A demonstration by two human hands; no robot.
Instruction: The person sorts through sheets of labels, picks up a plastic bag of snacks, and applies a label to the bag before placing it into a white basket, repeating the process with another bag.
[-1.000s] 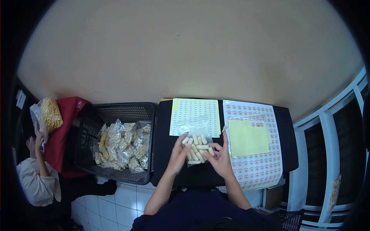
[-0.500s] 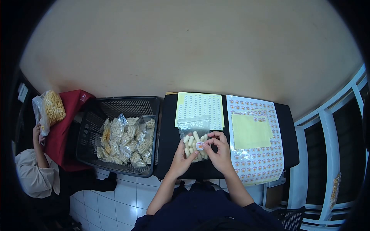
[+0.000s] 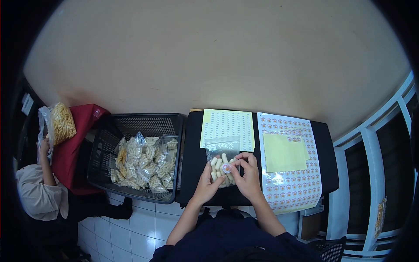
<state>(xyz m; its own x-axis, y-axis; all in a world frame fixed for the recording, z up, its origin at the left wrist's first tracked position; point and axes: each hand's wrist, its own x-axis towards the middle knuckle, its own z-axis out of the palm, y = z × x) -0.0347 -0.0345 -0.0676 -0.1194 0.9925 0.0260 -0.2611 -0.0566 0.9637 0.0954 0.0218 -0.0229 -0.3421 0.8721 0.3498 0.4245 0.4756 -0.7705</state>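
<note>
A clear zip bag [image 3: 223,144] of pale, finger-shaped snacks lies over the front of the black-covered table, its upper end across a sheet of small labels [image 3: 229,124]. My left hand [image 3: 208,183] grips the bag's left side, thumb on its front. My right hand [image 3: 248,174] is at the right side, its thumb and fingers closed at the bag. A round sticker [image 3: 226,168] with an orange print shows on the bag's front, beside my right thumb. To the right lies a large sheet of round stickers [image 3: 283,192] with a yellow paper [image 3: 284,153] on it.
A black basket [image 3: 179,153] with several filled bags [image 3: 148,161] stands to the left. Beyond it, a person [image 3: 41,192] is by a red cloth [image 3: 78,153], one hand at a bag of yellow snacks [image 3: 63,124]. White rails [image 3: 373,174] stand at the right.
The view has shifted slightly, so the table appears lower. My right thumb has moved a little off the sticker. The other person's hand has moved up against the bag of yellow snacks.
</note>
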